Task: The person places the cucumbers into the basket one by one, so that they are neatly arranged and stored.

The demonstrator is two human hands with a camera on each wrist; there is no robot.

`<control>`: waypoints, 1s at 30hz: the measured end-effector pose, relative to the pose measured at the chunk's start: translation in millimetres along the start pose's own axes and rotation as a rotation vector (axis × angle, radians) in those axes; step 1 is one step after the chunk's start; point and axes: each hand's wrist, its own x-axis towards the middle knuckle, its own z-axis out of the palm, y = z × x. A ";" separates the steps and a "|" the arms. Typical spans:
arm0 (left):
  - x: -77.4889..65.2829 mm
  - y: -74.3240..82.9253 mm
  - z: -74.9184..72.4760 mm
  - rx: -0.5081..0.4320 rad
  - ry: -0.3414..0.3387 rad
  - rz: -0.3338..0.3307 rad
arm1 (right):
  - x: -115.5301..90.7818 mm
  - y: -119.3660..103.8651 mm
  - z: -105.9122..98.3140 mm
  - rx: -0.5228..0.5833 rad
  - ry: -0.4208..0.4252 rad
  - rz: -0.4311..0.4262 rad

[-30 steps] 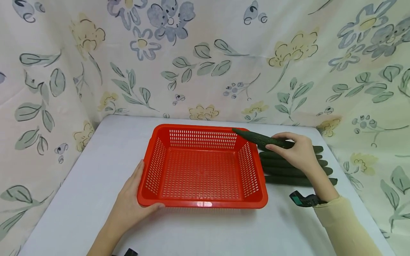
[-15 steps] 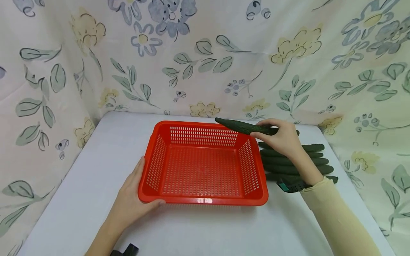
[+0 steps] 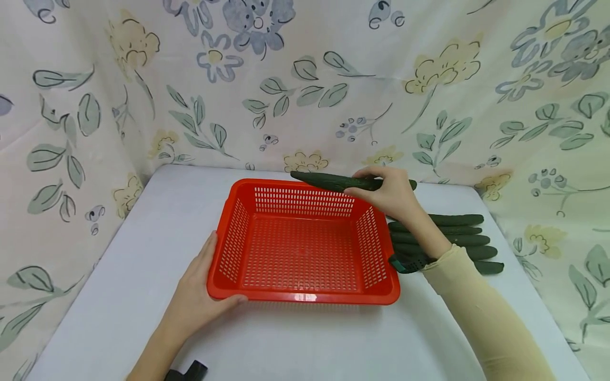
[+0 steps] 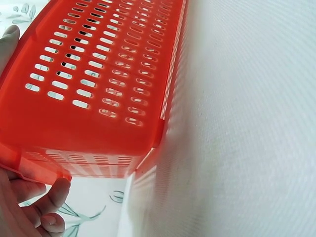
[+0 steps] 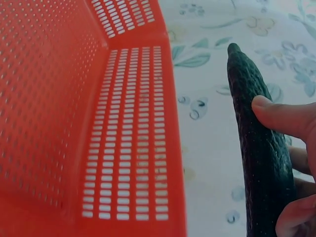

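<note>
— Floral cloth (image 3: pixel 305 106) fills the top of the head camera's frame, above a white table (image 3: pixel 305 344). What sits at centre?

— 1 red basket (image 3: pixel 300 254), its slotted walls rising from a mesh floor.

— And the left hand (image 3: pixel 193 293)?

— It holds the basket at the lower-left corner, fingers along the left wall, thumb at the near rim. The left wrist camera shows fingers bent against the red rim, lower left of its frame.

— The right hand (image 3: pixel 388 193)?

— Right of upper centre, it pinches a dark green cucumber (image 3: pixel 324 181) between thumb and fingers, parted only by the cucumber's thickness.

— Where exactly is that cucumber?

— Off the table, at upper centre, nearly level, tip pointing left, overlapping the far rim from the head camera's angle. The right wrist view shows it apart from the basket wall.

— And at right?

— 5 more cucumbers (image 3: pixel 472 240) lie side by side on the table, partly hidden behind the right forearm and its pale yellow sleeve (image 3: pixel 486 312).
</note>
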 end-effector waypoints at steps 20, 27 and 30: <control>0.5 1.6 2.6 -0.024 0.000 -0.002 | 45.0 -36.1 66.8 0.079 -0.087 -0.055; 1.4 2.6 1.5 -0.013 -0.003 0.001 | 47.5 -36.7 91.4 0.085 -0.109 -0.052; 0.2 1.2 0.1 -0.002 -0.002 0.000 | 45.6 -35.5 98.7 0.048 -0.121 -0.048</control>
